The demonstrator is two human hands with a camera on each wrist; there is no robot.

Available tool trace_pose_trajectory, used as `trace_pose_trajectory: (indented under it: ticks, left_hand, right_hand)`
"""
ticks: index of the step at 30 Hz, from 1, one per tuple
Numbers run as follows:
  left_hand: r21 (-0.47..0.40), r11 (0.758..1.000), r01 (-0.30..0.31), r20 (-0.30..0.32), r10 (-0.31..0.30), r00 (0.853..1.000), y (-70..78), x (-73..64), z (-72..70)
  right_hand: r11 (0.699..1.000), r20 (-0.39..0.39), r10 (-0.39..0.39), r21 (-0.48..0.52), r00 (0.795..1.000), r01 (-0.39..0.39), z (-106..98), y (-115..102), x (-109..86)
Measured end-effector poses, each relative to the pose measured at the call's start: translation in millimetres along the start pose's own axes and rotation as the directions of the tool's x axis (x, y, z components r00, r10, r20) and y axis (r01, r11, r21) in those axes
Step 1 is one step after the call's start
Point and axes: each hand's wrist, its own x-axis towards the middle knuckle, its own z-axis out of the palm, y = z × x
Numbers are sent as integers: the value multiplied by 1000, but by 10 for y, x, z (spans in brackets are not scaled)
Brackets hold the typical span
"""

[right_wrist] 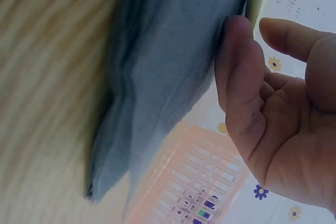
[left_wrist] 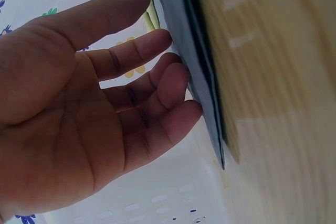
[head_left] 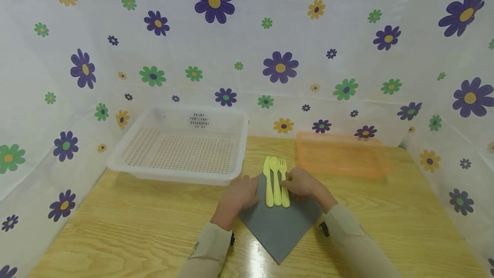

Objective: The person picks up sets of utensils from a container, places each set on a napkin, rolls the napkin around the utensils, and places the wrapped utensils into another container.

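Observation:
A grey folded napkin (head_left: pixel 278 231) lies on the table with one corner toward me. On it, side by side, rest a yellow-green plastic knife (head_left: pixel 269 188), a spoon (head_left: pixel 276 183) and a fork (head_left: pixel 284 190). My left hand (head_left: pixel 241 193) is at the napkin's left side; in the left wrist view its loosely bent fingertips (left_wrist: pixel 181 109) meet the napkin's edge. On the other side, my right hand (head_left: pixel 302 183) is beside the fork, thumb close to the handle. The right wrist view shows its bent index finger (right_wrist: pixel 239 56) against the napkin, with the thumb apart from it.
A white perforated plastic basket (head_left: pixel 177 178) stands at the back left of the wooden table (head_left: pixel 154 226). At the back right is a shallow orange basket (head_left: pixel 343 168). A white curtain with printed flowers (head_left: pixel 247 33) encloses the back and both sides.

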Motion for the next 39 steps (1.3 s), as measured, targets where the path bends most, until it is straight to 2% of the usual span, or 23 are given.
trace_pose_trajectory:
  ticks: [7,19,26,34,39]
  left_hand:
    - [-8,1000,-12,-9,11,1000,-10,-4,9]
    - [-41,999,-7,-1,7,1000,-2,-7,-12]
    - [-21,1000,-9,0,9,1000,-18,0,-4]
    - [-4,1000,-10,3,10,1000,-11,7,-15]
    - [-1,1000,-4,11,4,1000,-1,-18,-16]
  right_hand:
    - [999,-13,-38,-28,999,37,9,6,-40]
    - [998,-23,-17,-67,1000,15,24,-32,-44]
    - [994,-34,-34,-104,999,30,30,-41,-53]
    - [994,-29,-35,-101,999,32,32,-37,-34]
    - [997,-23,-43,-62,999,41,36,-19,-77]
